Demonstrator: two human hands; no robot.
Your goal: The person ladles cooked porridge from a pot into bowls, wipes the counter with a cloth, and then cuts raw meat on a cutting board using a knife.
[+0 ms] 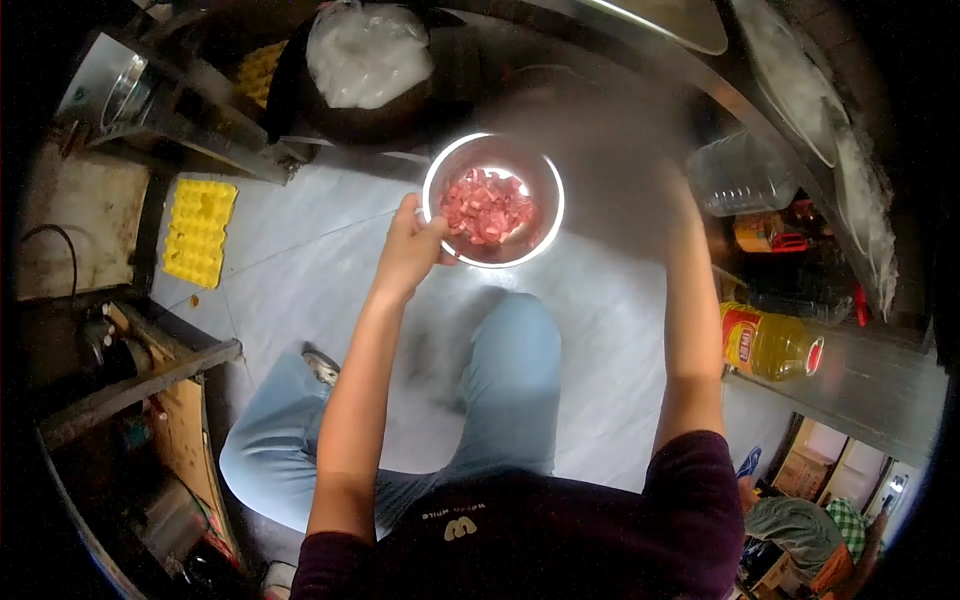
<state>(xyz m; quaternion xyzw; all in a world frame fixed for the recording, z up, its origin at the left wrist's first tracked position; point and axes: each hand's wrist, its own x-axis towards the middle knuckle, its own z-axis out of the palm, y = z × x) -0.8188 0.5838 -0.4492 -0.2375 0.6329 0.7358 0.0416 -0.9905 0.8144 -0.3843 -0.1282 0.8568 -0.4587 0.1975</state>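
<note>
My left hand [412, 243] grips the rim of a round metal bowl [547, 232] at its left side, with the fingers and thumb pressed on the edge. Pieces of red raw meat [487, 207] lie inside the bowl. My right forearm reaches up on the right, and the hand at its end is lost in a dark blur near a clear plastic container [738, 172]. What that hand holds, if anything, cannot be made out.
A yellow egg tray [200, 232] lies on the floor at left. White plastic [368, 55] sits in a dark round pan at the top. An oil bottle [775, 343] lies on a metal shelf at right. Another person [795, 530] shows at lower right.
</note>
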